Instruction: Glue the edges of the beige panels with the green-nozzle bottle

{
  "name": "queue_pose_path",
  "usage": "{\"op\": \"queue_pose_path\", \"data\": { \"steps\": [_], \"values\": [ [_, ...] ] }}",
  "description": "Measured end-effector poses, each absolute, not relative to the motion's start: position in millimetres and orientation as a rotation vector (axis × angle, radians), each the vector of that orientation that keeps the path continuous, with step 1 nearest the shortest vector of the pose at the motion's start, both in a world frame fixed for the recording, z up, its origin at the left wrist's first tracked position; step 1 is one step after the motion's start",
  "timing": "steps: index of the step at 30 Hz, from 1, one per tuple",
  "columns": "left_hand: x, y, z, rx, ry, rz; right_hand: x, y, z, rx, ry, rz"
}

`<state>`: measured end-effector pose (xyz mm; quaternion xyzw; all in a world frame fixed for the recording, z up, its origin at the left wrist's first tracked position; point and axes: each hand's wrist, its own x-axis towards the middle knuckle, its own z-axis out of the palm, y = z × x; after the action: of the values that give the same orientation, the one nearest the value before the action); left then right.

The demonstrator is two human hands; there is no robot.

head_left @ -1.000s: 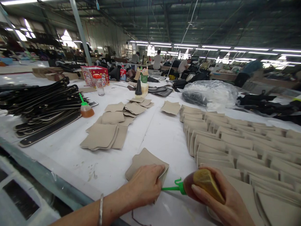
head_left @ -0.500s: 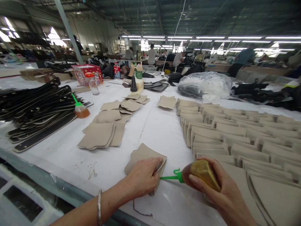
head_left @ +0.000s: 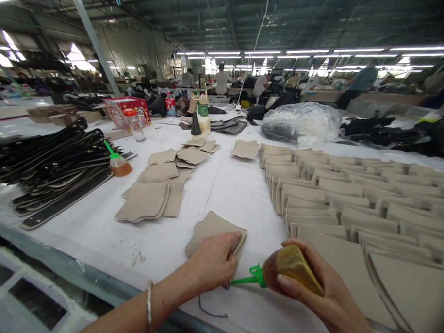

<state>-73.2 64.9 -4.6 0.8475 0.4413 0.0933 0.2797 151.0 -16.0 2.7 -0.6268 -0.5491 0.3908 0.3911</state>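
My left hand (head_left: 216, 258) presses on a folded beige leather-like piece (head_left: 208, 228) near the table's front edge, its fingers curled over the right side and the edge layers standing slightly apart. In my right hand (head_left: 325, 286) is a squeeze bottle (head_left: 293, 268) of amber liquid, probably glue, tilted on its side. The bottle's green nozzle (head_left: 244, 280) points left, its tip at the lower right edge of the beige piece. My left thumb is mostly hidden under the hand.
Rows of folded beige pieces (head_left: 359, 200) cover the right side. Loose beige pieces (head_left: 144, 200) lie left of centre. Further left are black straps (head_left: 54, 165) and a second green-nozzled bottle (head_left: 119, 165). A plastic-wrapped bundle (head_left: 300, 121) stands at the back.
My right hand has brought the nozzle tip down along the piece's right edge, toward me. My left hand and the piece stay almost in place.
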Motion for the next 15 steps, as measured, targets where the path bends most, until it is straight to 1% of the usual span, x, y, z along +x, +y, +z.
{"op": "queue_pose_path", "data": {
  "steps": [2,6,7,12,15],
  "values": [
    [-72.9,64.6,-3.9,2.267,1.180,0.249,151.3,-15.8,2.7,-1.581,-1.397,1.028],
    [-72.7,63.9,-2.8,2.249,1.176,0.248,152.0,-12.0,4.3,-1.672,-1.406,0.762],
    [-72.9,63.9,-2.8,2.246,1.175,0.251,151.2,-12.0,4.9,-1.678,-1.414,0.746],
    [-73.0,64.6,-2.8,2.231,1.168,0.252,147.1,-15.3,5.0,-1.553,-1.429,1.056],
    [-72.2,64.8,-1.3,2.219,1.173,0.239,151.0,-9.2,4.0,-1.594,-1.389,0.953]
  ]
}}
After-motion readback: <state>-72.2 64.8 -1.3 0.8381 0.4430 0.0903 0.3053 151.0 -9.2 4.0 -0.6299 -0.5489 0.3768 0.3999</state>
